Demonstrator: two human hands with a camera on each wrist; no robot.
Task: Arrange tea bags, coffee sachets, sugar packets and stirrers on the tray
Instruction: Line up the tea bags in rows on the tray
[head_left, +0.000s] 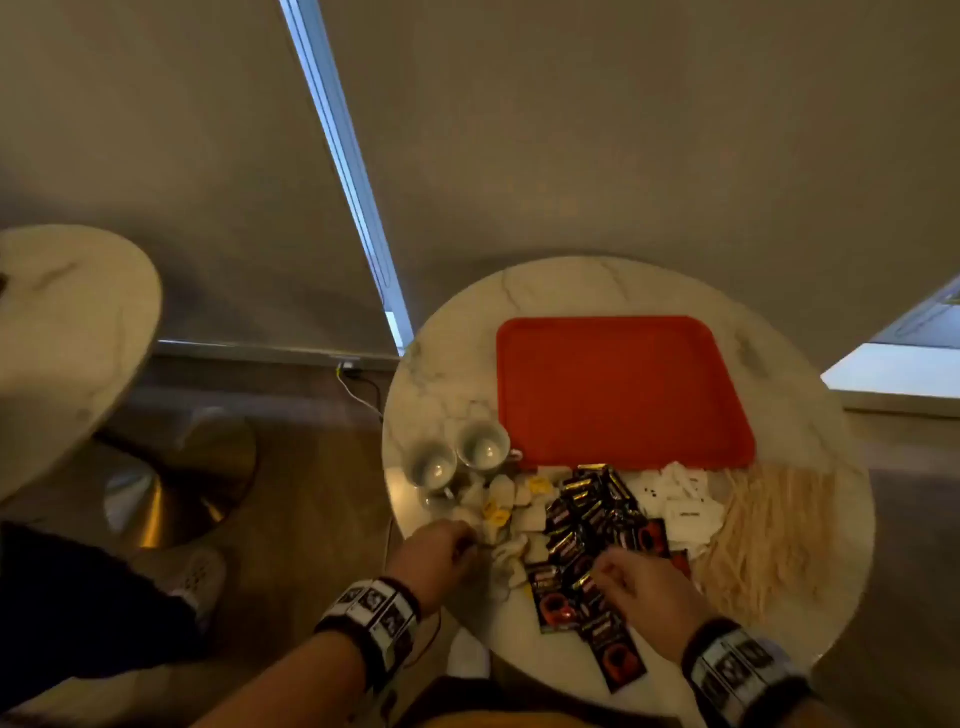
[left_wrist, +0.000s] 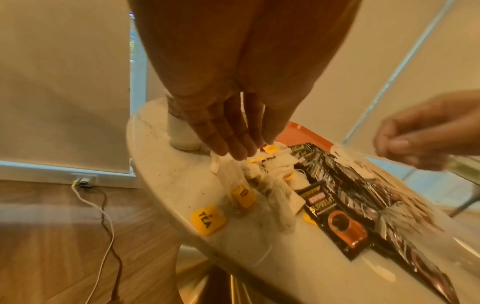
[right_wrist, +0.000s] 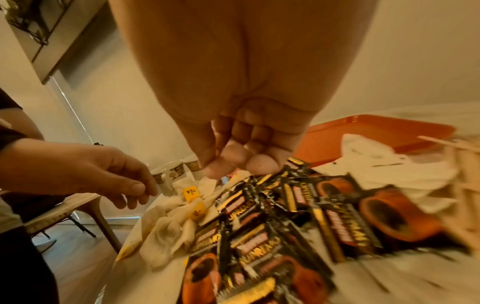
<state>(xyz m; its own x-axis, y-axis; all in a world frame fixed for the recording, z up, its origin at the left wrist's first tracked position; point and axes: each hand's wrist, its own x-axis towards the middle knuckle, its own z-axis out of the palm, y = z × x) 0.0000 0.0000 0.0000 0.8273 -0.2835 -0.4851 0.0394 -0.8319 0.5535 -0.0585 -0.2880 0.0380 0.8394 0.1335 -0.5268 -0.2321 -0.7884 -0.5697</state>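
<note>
Both hands hover over the sachet piles on the round bench, the red tray bare beyond them.

The left hand (left_wrist: 223, 115) holds nothing, fingers (left_wrist: 233, 144) straight, tips just above the tea bags (left_wrist: 262, 179). The right hand (right_wrist: 241, 144) has its fingers curled loosely over the coffee sachets (right_wrist: 272, 226); whether it grips one I cannot tell. Sugar packets (head_left: 680, 499) and stirrers (head_left: 769, 535) lie to its right, the tray (head_left: 623, 395) past its fingertips.

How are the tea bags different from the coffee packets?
The tea bags are soft, crumpled and whitish with small yellow tags; the coffee packets are flat, shiny and black with gold print and a red cup picture. The tea bags lie nearer the cups, the coffee packets nearer the sugar packets. Both lie in loose heaps on the table, none on the red tray.
</note>
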